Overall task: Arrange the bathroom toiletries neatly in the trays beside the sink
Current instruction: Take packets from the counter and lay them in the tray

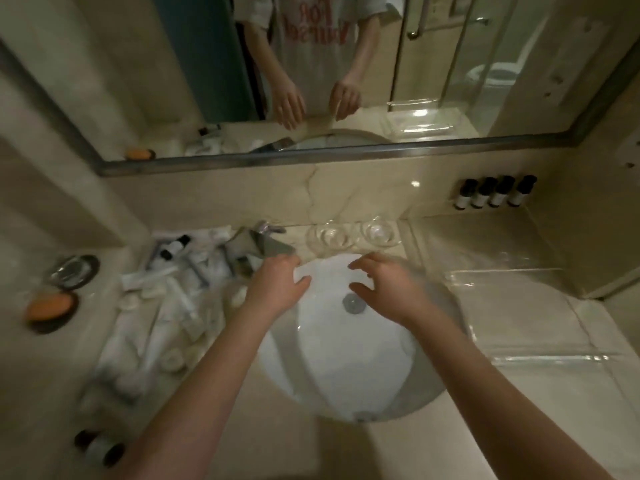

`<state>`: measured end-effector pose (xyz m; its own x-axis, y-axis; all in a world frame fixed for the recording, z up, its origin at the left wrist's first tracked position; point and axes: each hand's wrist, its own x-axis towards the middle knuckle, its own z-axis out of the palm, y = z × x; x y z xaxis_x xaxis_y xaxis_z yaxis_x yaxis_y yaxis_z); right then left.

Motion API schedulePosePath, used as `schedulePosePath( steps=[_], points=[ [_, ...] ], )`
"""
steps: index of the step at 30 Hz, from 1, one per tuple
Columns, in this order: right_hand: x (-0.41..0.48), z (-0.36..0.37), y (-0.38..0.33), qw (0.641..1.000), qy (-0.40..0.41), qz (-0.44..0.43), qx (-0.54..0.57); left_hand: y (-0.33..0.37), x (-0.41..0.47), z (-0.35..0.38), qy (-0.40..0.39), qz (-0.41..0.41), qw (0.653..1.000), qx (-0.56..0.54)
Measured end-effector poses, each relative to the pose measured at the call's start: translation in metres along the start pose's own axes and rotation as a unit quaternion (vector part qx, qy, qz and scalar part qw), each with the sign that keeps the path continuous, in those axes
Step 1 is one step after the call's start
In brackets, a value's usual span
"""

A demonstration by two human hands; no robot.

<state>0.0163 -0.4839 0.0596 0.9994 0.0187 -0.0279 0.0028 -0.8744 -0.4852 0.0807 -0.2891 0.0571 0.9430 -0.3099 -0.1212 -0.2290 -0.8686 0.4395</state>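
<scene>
Both my hands hover over the white sink basin point(332, 358). My left hand point(277, 285) is flat with relaxed fingers near the faucet point(263, 242) and holds nothing. My right hand point(384, 289) has loosely spread fingers above the drain point(354, 304), also holding nothing. A jumbled pile of white toiletry packets and tubes point(166, 306) lies on the counter left of the sink, with small dark-capped bottles point(173, 247) at its back. A clear tray point(502, 271) sits on the counter right of the sink. A row of several small dark bottles point(493, 192) stands at the back right.
Two clear glasses point(353, 233) stand behind the sink. At the far left are an orange soap in a dark dish point(52, 306) and a round glass dish point(72, 271). Two bottles point(98, 446) lie near the front left. A mirror point(311, 64) spans the wall.
</scene>
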Motion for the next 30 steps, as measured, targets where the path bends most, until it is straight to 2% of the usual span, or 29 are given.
schedulePosePath(
  steps=[8, 13, 18, 23, 26, 30],
  points=[
    [0.034, 0.099, -0.128, 0.981, -0.146, -0.125, -0.015, -0.16, -0.076, -0.03, -0.016, -0.189, 0.981, -0.036],
    [0.082, 0.139, -0.191, 0.963, -0.221, -0.146, -0.041, -0.24, -0.088, -0.061, -0.029, -0.263, 0.963, -0.052],
    [0.133, 0.16, -0.22, 0.963, -0.247, -0.091, -0.051, -0.296, -0.079, -0.08, -0.011, -0.33, 0.94, -0.085],
    [0.145, 0.196, -0.216, 0.955, -0.281, -0.011, -0.093, -0.309, -0.076, -0.058, -0.044, -0.334, 0.936, -0.103],
    [0.131, 0.22, -0.208, 0.967, -0.233, 0.053, -0.089, -0.303, -0.07, -0.039, -0.068, -0.309, 0.941, -0.119],
    [0.113, 0.245, -0.205, 0.973, -0.189, 0.135, 0.009, -0.295, -0.06, -0.022, -0.077, -0.283, 0.952, -0.087]
  ],
)
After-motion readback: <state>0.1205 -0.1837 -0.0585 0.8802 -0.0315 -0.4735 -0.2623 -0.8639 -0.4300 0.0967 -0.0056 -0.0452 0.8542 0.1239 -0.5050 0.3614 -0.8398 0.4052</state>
